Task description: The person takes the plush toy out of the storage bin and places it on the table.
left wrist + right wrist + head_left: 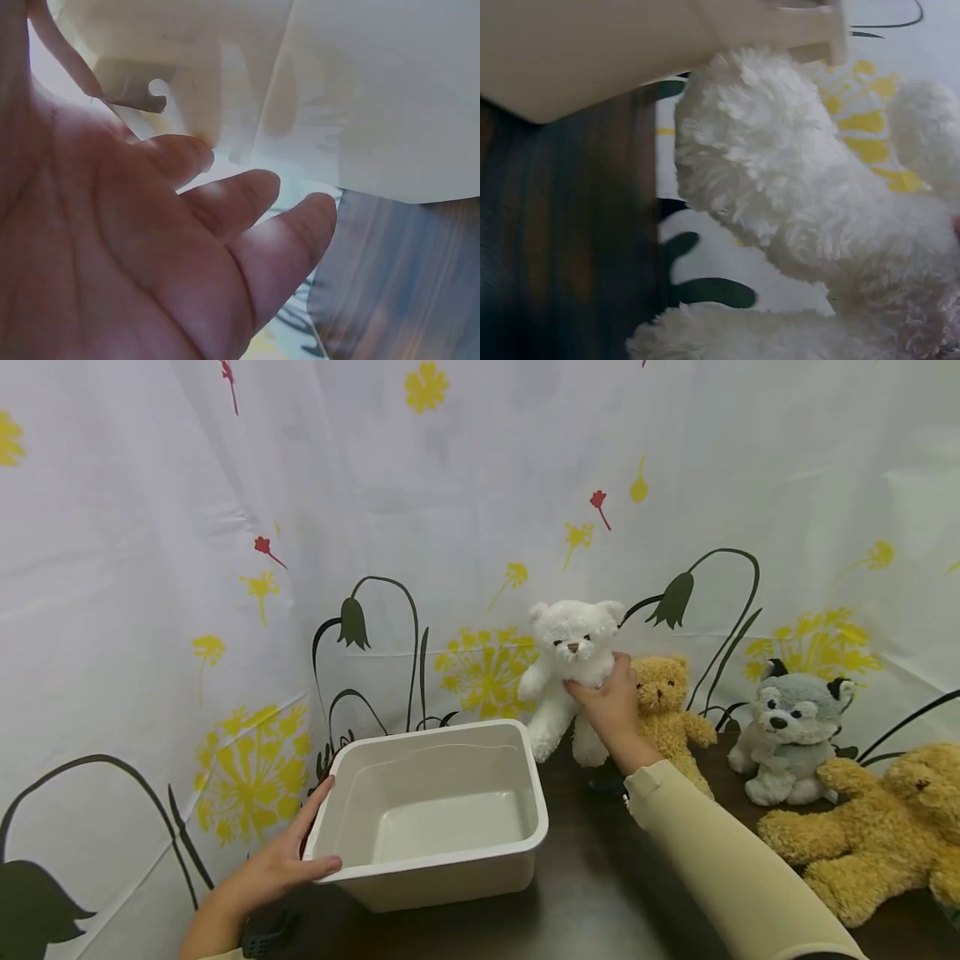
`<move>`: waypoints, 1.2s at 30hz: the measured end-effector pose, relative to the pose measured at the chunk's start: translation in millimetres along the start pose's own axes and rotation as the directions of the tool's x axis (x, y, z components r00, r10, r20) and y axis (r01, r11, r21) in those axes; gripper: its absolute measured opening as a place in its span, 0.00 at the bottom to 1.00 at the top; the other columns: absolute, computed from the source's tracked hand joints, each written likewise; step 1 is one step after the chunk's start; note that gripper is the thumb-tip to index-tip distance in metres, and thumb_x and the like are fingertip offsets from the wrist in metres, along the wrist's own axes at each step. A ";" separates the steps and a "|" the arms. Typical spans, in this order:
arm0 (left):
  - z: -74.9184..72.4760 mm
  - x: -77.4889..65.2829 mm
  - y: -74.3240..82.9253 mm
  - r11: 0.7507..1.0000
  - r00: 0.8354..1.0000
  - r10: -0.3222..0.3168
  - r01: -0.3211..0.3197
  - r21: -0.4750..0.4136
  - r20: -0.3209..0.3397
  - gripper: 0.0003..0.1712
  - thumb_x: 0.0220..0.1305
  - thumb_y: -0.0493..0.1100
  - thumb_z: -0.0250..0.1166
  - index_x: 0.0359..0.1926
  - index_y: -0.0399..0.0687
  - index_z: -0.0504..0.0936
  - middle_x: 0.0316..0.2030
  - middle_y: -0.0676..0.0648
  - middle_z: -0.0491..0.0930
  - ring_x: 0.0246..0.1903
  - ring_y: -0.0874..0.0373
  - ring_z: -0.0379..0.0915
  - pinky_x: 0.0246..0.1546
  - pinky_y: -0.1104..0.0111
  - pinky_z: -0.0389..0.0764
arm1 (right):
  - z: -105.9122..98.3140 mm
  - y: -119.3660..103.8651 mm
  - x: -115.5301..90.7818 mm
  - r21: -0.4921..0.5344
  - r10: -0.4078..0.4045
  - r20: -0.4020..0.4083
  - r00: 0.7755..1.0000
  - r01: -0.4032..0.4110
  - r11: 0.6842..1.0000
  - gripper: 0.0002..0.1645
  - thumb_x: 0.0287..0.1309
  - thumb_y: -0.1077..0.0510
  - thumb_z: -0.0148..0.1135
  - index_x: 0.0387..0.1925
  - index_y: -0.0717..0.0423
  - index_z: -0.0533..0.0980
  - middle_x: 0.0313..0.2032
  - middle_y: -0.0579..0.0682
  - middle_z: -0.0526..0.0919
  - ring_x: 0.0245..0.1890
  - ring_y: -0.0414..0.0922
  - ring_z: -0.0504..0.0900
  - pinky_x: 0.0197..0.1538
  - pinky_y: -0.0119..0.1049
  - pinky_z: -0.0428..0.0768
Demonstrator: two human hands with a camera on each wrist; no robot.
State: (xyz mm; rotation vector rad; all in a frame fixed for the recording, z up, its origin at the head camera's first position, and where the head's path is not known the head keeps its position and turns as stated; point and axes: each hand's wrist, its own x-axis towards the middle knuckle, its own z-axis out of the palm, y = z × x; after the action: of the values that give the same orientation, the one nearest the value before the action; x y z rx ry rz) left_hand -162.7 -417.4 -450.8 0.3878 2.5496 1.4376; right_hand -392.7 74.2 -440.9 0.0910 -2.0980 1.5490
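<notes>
A white teddy bear (566, 672) sits upright at the back of the dark table, against the flowered curtain. My right hand (611, 702) grips its body from the right side; the right wrist view is filled with the white teddy bear (795, 195). An empty white plastic tub (435, 814) stands at the front left. My left hand (288, 860) holds the tub's left rim, thumb on top of the near corner. The left wrist view shows the left hand (150, 247) with straight fingers under the white tub (360, 90).
Right of the white bear sit a small tan teddy bear (667, 710), a grey husky plush (795, 735) and a large tan plush (870, 831) lying at the table's right edge. The flowered curtain (225, 568) closes off the back and left. Bare dark table (592, 885) lies between tub and toys.
</notes>
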 end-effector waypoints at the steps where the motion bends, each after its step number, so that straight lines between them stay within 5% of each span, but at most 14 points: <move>1: -2.0 -1.6 -0.6 1.000 1.000 -0.001 0.001 0.003 -0.008 0.62 0.64 0.37 0.67 0.82 0.65 0.32 0.78 0.33 0.40 0.58 0.56 0.71 0.47 0.71 0.79 | 2.5 2.8 -2.3 -0.004 -0.002 0.015 1.000 0.003 1.000 0.46 0.45 0.48 0.82 0.60 0.55 0.66 0.56 0.58 0.72 0.51 0.54 0.76 0.51 0.53 0.79; 5: -10.3 -4.9 -4.0 0.999 0.999 0.007 -0.005 0.041 -0.043 0.61 0.64 0.37 0.68 0.82 0.64 0.33 0.79 0.35 0.37 0.61 0.69 0.66 0.49 0.75 0.77 | 10.5 13.4 -10.4 -0.016 0.005 0.075 0.997 -0.004 1.000 0.46 0.44 0.50 0.83 0.60 0.56 0.67 0.54 0.57 0.74 0.51 0.54 0.76 0.53 0.52 0.78; 10: -20.2 -5.2 -8.6 0.998 0.997 0.044 -0.042 0.037 -0.062 0.59 0.65 0.36 0.66 0.82 0.58 0.35 0.79 0.33 0.36 0.60 0.74 0.65 0.48 0.75 0.77 | 16.1 24.8 -20.8 -0.085 0.085 0.147 0.985 -0.073 0.994 0.49 0.46 0.44 0.81 0.64 0.52 0.65 0.56 0.56 0.75 0.53 0.55 0.77 0.54 0.53 0.77; 18: -33.8 2.6 -18.4 0.998 0.997 0.061 -0.063 -0.029 -0.052 0.58 0.66 0.32 0.63 0.82 0.57 0.34 0.78 0.31 0.37 0.60 0.71 0.66 0.48 0.72 0.79 | 20.9 41.5 -28.3 -0.210 0.107 0.152 0.983 -0.073 0.975 0.48 0.47 0.38 0.79 0.61 0.54 0.66 0.49 0.55 0.80 0.45 0.56 0.80 0.45 0.51 0.78; 23: -41.0 9.3 -22.2 0.995 0.994 0.091 -0.093 -0.034 -0.057 0.57 0.66 0.31 0.62 0.82 0.55 0.34 0.78 0.31 0.36 0.62 0.70 0.64 0.50 0.74 0.78 | 21.9 46.7 -28.8 -0.237 0.157 0.225 0.962 -0.102 0.966 0.49 0.50 0.36 0.76 0.64 0.55 0.64 0.48 0.55 0.80 0.42 0.55 0.81 0.41 0.48 0.79; 36: -46.1 21.5 -33.0 0.991 0.997 0.055 -0.061 -0.120 -0.051 0.54 0.70 0.32 0.59 0.82 0.60 0.34 0.80 0.37 0.31 0.64 0.70 0.62 0.51 0.72 0.78 | 24.3 64.2 -37.2 -0.263 0.218 0.259 0.941 -0.149 0.953 0.59 0.54 0.36 0.74 0.73 0.62 0.56 0.62 0.65 0.75 0.57 0.61 0.78 0.54 0.56 0.79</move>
State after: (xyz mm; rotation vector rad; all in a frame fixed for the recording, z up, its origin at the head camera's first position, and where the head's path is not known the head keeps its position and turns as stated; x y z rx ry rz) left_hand -200.8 -464.2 -456.3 0.4168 2.4898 1.6323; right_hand -392.4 64.9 -518.4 0.0321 -2.5737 1.4413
